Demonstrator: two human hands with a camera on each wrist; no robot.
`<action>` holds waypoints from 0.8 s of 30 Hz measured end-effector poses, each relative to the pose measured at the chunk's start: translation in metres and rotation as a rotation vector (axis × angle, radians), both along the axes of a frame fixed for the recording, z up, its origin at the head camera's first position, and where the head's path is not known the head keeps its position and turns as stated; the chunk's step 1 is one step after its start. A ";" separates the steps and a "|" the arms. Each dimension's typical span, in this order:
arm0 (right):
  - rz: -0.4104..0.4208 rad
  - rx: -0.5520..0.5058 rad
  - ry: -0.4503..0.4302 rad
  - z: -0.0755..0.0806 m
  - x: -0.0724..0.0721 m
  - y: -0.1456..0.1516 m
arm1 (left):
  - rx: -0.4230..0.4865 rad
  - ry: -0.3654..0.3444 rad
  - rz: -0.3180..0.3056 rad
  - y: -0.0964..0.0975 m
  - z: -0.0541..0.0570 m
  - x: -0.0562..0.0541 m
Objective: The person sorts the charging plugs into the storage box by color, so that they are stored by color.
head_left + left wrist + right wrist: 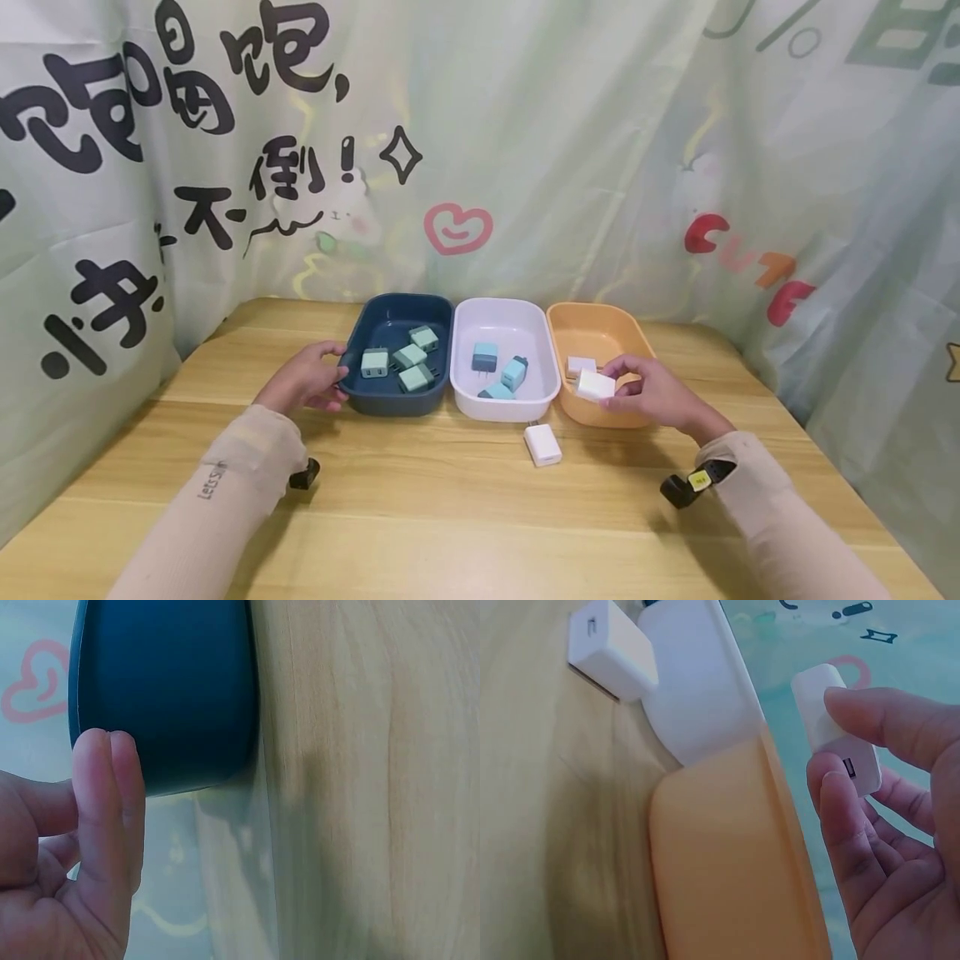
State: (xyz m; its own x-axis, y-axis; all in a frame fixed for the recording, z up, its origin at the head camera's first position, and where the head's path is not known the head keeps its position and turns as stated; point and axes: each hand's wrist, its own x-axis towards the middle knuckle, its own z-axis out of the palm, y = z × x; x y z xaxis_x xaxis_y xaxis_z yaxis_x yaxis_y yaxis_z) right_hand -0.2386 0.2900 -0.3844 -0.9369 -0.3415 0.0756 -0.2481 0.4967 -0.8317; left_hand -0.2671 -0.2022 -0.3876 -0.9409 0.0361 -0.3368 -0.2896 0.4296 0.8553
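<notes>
My right hand (pixel 651 396) pinches a white USB wall charger (pixel 595 385) between thumb and fingers, above the front of the orange bin (pixel 600 414). The right wrist view shows the held charger's USB port. Another white charger (pixel 581 367) lies inside that bin, partly hidden. One more white charger (pixel 542 445) lies on the table before the white bin (pixel 502 408). At the left, my left hand (pixel 309 379) touches the outer side of the navy bin (pixel 397 404) with nearly straight fingers (pixel 97 802). Several green chargers (pixel 410 357) lie in the navy bin.
Three blue chargers (pixel 484 357) lie in the white bin, between the other two bins. The bins stand side by side near the back of the wooden table (pixel 420 517). A printed curtain (pixel 525 150) hangs behind and along both sides.
</notes>
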 end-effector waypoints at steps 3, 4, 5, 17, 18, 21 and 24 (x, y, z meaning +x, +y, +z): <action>-0.010 0.007 -0.006 0.004 -0.005 0.000 | 0.006 0.004 -0.004 0.000 0.000 0.000; -0.015 0.011 -0.009 0.005 -0.006 0.001 | 0.006 0.005 -0.003 0.000 0.000 0.000; -0.018 0.016 -0.011 0.006 -0.008 0.001 | 0.007 0.005 -0.004 0.000 0.000 0.001; -0.054 0.116 0.023 0.005 -0.033 0.003 | 0.005 0.010 -0.009 -0.002 -0.002 0.000; -0.051 0.121 0.027 0.004 -0.035 0.003 | 0.006 0.010 -0.008 -0.002 -0.002 0.000; -0.046 0.127 0.036 0.004 -0.041 0.001 | 0.005 0.009 -0.006 -0.002 -0.002 0.000; -0.040 0.118 0.030 0.004 -0.047 -0.002 | 0.005 0.008 0.000 -0.003 -0.003 -0.001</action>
State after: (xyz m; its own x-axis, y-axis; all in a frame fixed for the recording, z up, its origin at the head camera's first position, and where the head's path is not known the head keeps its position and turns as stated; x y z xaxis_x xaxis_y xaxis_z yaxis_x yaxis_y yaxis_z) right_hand -0.2858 0.2881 -0.3800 -0.9478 -0.3121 0.0656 -0.2503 0.6004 -0.7595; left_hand -0.2681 -0.2051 -0.3901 -0.9436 0.0378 -0.3289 -0.2827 0.4252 0.8598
